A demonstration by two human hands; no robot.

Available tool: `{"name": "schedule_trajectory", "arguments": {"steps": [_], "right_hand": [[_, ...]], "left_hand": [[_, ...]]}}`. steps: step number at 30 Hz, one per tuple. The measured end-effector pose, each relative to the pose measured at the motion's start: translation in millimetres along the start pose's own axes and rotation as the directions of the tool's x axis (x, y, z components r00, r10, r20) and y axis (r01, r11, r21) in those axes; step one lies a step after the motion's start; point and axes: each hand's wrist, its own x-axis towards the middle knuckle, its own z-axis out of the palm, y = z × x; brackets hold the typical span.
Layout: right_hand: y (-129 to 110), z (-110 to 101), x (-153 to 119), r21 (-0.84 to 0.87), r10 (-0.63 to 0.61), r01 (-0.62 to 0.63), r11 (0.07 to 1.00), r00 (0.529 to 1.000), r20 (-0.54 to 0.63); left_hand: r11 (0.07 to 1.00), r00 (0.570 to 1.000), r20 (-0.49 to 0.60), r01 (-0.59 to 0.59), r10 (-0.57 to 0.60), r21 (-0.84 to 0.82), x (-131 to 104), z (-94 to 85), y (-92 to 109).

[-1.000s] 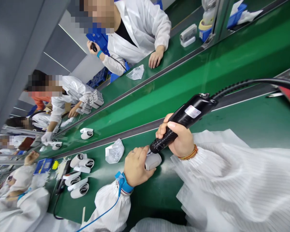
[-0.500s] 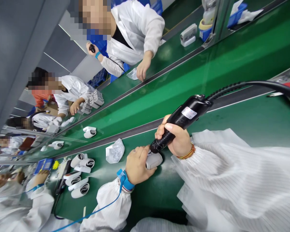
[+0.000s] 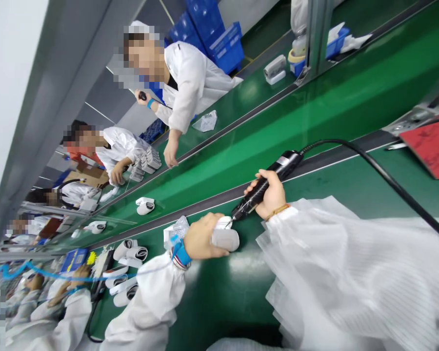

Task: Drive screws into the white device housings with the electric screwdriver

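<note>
My left hand point(image 3: 200, 237), with a blue wrist strap point(image 3: 181, 251), is closed around a white and light-grey plastic device point(image 3: 226, 240) on the green bench. Its fingers lie over the far left side and hide part of it. In my right hand point(image 3: 271, 196) is a black electric screwdriver point(image 3: 283, 165), slanted down to the left. The thin bit points at the white part of the device; whether it touches a screw I cannot tell. Just behind my left hand is a clear plastic bag point(image 3: 181, 226) of small bits, partly covered.
Several similar devices point(image 3: 137, 253) stand to the left beside a co-worker's hands. A conveyor belt point(image 3: 219, 168) runs behind the bench, carrying a white device point(image 3: 145, 205). Co-workers sit across it. The screwdriver's cable point(image 3: 391, 183) trails right, below a red sheet point(image 3: 433, 148).
The screwdriver has drawn back slightly, so its bit shows. The device is turned, with more of its white part visible. The co-worker opposite has moved a hand leftward, away from a bag.
</note>
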Motion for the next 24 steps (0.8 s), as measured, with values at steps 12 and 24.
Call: {"name": "schedule_trajectory", "arguments": {"steps": [12,24], "right_hand": [[-10,-4,28,0.028,0.030,-0.023,0.999,0.965,-0.259],[-6,-10,31,-0.020,0.039,-0.045,0.999,0.969,-0.244]], "left_hand": [[0.532,0.814,-0.172,0.187,-0.554,-0.826,118,-41.9,-86],[0.821,0.843,-0.088,0.485,-0.530,-0.302,-9,-36.7,-96]]}}
